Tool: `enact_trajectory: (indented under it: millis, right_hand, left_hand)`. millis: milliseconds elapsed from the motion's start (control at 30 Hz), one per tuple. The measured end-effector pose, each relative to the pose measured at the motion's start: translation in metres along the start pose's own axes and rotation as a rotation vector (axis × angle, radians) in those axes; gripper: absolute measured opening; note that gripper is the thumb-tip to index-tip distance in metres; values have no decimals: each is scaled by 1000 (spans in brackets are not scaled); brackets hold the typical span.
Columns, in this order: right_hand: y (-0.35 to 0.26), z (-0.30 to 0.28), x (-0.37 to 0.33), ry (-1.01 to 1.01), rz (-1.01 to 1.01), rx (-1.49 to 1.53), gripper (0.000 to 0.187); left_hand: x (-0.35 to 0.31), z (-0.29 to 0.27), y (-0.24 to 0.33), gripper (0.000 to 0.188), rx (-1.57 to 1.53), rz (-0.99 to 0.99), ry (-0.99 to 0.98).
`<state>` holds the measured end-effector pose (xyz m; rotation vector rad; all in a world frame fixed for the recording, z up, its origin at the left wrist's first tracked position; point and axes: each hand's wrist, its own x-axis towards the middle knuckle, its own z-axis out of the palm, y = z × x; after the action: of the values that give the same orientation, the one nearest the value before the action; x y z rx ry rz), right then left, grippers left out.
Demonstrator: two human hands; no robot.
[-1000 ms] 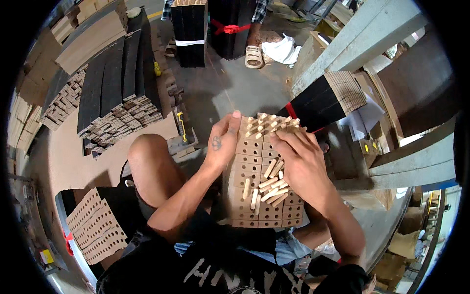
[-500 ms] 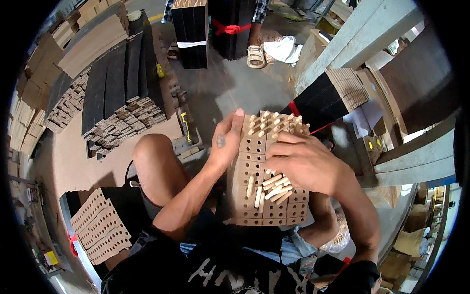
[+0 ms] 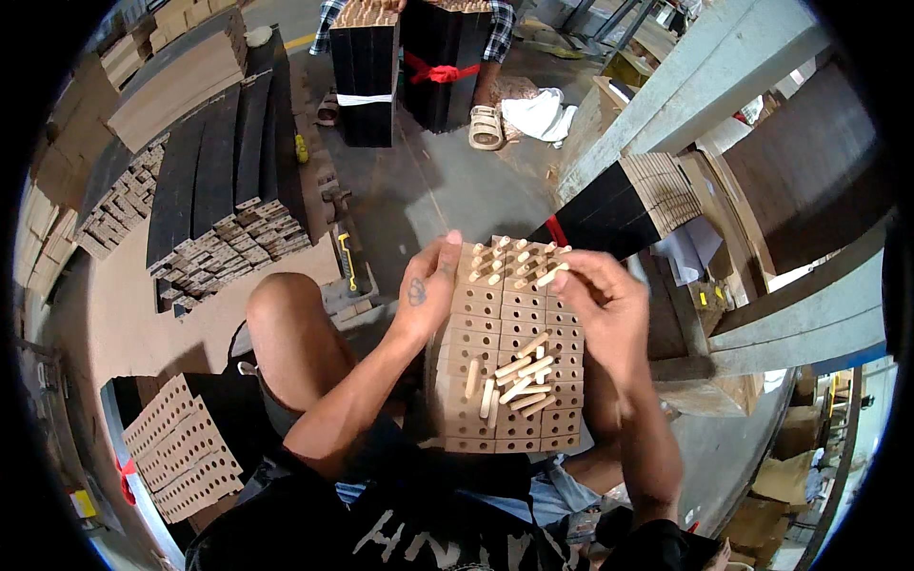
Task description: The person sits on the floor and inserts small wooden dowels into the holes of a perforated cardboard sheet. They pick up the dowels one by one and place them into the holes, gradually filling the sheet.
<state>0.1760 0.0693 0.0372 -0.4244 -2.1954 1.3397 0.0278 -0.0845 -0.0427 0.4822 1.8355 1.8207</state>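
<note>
A bundle of drilled boards (image 3: 466, 430) stands between my legs, its brown hole-covered end facing up. Wooden dowels (image 3: 495, 265) stick up from the holes in the far rows. Several loose dowels (image 3: 524, 383) lie in a heap across the nearer middle. My left hand (image 3: 424, 295) grips the bundle's far left side, thumb pointing up along the edge; its other fingers are mostly hidden. My right hand (image 3: 609, 305) pinches a single dowel (image 3: 552, 274) between thumb and fingers over the far right holes, beside the standing dowels.
Stacked black-faced boards (image 3: 205, 181) lie on a pallet at the left. Another drilled bundle (image 3: 186, 447) leans near my left leg. A red-tied black bundle (image 3: 609, 209) and a pale post (image 3: 685, 95) stand at the right. Across from me, a person sits behind upright bundles (image 3: 365, 90).
My right hand has moved from over the loose heap to the far right edge, now with a dowel in its fingertips. My left hand stays on the bundle. The view has shifted slightly.
</note>
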Motion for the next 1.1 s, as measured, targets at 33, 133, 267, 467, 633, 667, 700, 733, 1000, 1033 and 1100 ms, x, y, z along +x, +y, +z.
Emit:
enact_trajectory:
  millis: [33, 133, 267, 467, 633, 667, 700, 733, 1000, 1033, 1100]
  right_hand:
    - [6, 7, -3, 20, -38, -9, 20]
    - [4, 13, -8, 70, -49, -106, 13]
    - [2, 12, -8, 55, -356, -359, 14]
    - [-16, -7, -8, -178, -426, -627, 26]
    - [-53, -20, -8, -531, -479, -804, 35]
    - [-59, -21, -6, -614, -509, -826, 35]
    - [-63, -20, -6, -689, -535, -848, 34]
    - [-62, -19, -5, -748, -506, -881, 33]
    - [-47, -16, 5, -410, -479, -747, 35]
    - [-41, -19, 6, -250, -447, -596, 34]
    - [-33, -17, 3, -35, -249, -289, 23]
  left_hand:
    - [0, 0, -1, 61, -10, -3, -2]
    - [-1, -2, 1, 61, -23, -2, 9]
    - [-4, 1, 10, 60, -7, -10, 9]
    - [1, -1, 6, 58, 13, -5, 8]
    - [-1, -3, 3, 58, 1, -7, 11]
    - [-2, -3, 7, 57, -14, -6, -18]
    - [-1, -3, 6, 57, -18, -14, -16]
    - [0, -3, 4, 57, -21, -22, -14]
    - [0, -2, 3, 58, -31, -24, 25]
    - [-1, -2, 3, 58, -49, -28, 44]
    - [-2, -3, 3, 60, -78, -2, 40]
